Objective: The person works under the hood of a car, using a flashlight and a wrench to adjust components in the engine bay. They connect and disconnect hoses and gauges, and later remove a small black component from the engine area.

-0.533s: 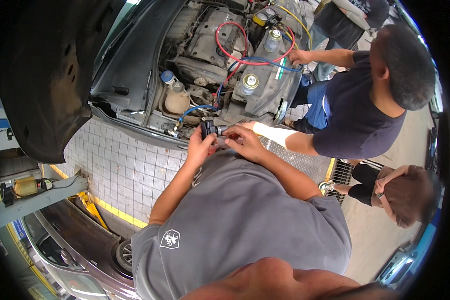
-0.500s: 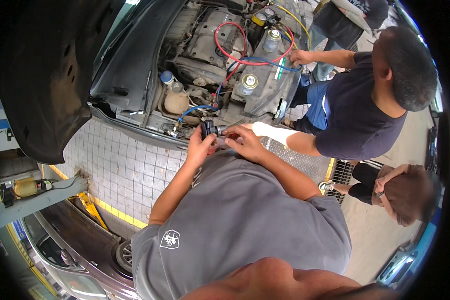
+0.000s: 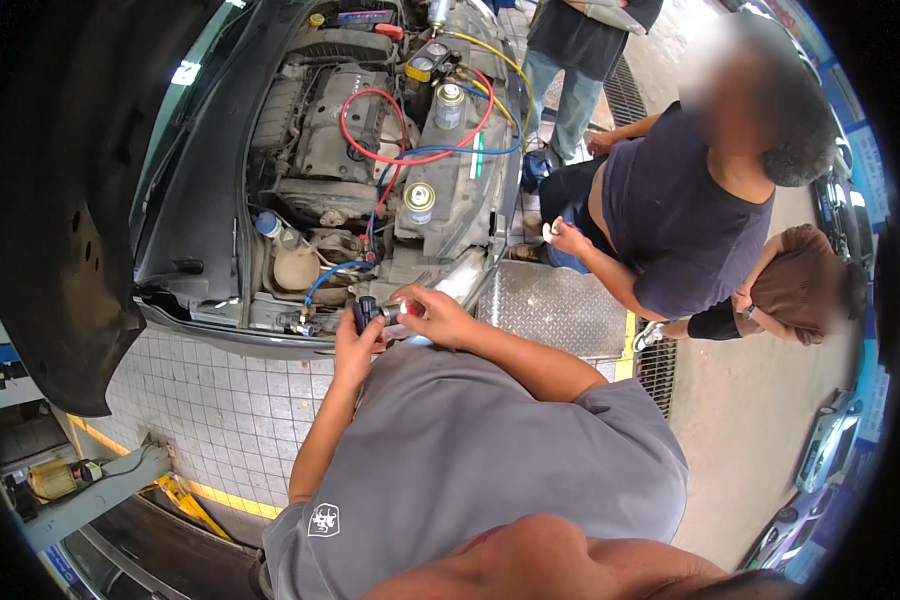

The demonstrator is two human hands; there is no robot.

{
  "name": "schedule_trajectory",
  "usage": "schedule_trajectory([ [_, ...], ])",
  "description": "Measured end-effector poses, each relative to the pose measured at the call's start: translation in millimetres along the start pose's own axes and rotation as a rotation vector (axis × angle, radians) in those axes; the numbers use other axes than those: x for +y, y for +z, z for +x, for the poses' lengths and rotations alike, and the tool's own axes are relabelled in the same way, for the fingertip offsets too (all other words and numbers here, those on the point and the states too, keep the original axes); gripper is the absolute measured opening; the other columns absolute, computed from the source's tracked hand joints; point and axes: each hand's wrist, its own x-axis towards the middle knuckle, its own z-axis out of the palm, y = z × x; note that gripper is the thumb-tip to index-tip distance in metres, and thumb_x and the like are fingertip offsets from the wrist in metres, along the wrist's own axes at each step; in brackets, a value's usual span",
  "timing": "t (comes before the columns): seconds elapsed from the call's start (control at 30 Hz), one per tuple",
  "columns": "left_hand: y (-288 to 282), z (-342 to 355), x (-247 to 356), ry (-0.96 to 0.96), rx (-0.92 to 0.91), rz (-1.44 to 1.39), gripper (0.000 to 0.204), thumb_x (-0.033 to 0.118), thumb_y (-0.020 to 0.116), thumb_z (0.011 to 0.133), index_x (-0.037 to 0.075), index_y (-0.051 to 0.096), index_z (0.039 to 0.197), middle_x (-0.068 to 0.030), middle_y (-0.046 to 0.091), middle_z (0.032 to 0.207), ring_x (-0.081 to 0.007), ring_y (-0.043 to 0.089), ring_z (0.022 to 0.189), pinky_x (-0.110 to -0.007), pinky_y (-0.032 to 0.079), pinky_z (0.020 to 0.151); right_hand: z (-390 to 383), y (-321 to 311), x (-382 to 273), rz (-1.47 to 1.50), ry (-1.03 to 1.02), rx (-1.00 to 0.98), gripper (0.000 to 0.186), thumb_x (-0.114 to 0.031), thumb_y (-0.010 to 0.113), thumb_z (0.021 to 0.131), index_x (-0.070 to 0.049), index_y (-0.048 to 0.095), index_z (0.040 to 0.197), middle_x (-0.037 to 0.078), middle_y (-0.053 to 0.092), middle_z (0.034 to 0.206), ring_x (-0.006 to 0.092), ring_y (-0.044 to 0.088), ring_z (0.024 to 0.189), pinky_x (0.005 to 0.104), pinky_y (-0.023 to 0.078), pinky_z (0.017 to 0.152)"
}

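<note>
Currently, from my remote position, the status reads as follows. The hood [image 3: 50,230] is raised; access to the engine bay is established. The blue cap [image 3: 267,223] is seated on the pale reservoir [image 3: 297,268]. The blue hose [image 3: 340,268] leads to a metal fitting [image 3: 304,322]; I judge this connection made. My left hand [image 3: 350,345] is closed around the black device [image 3: 367,312], located at the car's front edge and not visibly mounted to anything. Behind it, a gauge set [image 3: 428,62] rests in the bay. My right hand [image 3: 440,318] grips the device's silvery part with the fingers; both hands therefore engage one unit. Farther right, a can [image 3: 449,110] stands upright, and a co-worker's hand [image 3: 570,238] is well apart. I judge handling of the device under way, not finished; I cannot determine the remaining steps.
</note>
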Motion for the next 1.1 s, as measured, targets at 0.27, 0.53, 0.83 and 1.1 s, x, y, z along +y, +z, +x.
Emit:
schedule_trajectory([
  [0.27, -2, 2, -6, 0.036, 0.002, 0.011, 0.024, 0.022, 0.068, 0.098, 0.006, 0.051, 0.104, -0.0003, 0.059, 0.072, -0.0062, 0.056, 0.059, -0.021, 0.044, 0.049, -1, -1, -3, 0.041, 0.042, -0.053, 0.042, -0.026, 0.07, 0.093, -0.007, 0.059, 0.129, 0.017, 0.069, 0.111, 0.031, 0.068, 0.101, 0.0383, 0.052, 0.087],
  [0.53, -6, 4, -11, 0.09, 0.031, 0.135, 0.032, 0.026, 0.072, 0.095, 0.004, 0.051, 0.103, -0.0015, 0.06, 0.072, -0.0066, 0.055, 0.054, -0.023, 0.045, 0.046, 0, 3, 6, -0.071, 0.032, -0.108, 0.054, -0.033, 0.072, 0.092, -0.005, 0.055, 0.134, 0.021, 0.068, 0.119, 0.0374, 0.065, 0.111, 0.0418, 0.05, 0.094],
  [0.83, -10, 6, -11, 0.073, 0.0, 0.125, 0.033, 0.023, 0.073, 0.092, 0.002, 0.052, 0.106, -0.0025, 0.062, 0.077, -0.008, 0.057, 0.057, -0.024, 0.046, 0.048, 3, 0, -6, -0.064, 0.065, -0.147, 0.05, -0.03, 0.071, 0.092, -0.003, 0.056, 0.132, 0.021, 0.068, 0.117, 0.0361, 0.066, 0.109, 0.0403, 0.05, 0.094],
  [1.1, -5, 9, -4, 0.048, 0.035, 0.255, 0.036, 0.026, 0.072, 0.094, 0.0, 0.053, 0.109, -0.0046, 0.062, 0.08, -0.0089, 0.059, 0.062, -0.026, 0.049, 0.049, 6, -4, -14, -0.064, 0.072, -0.11, 0.045, -0.025, 0.072, 0.092, -0.003, 0.059, 0.129, 0.019, 0.068, 0.117, 0.0314, 0.068, 0.104, 0.0386, 0.052, 0.091],
])
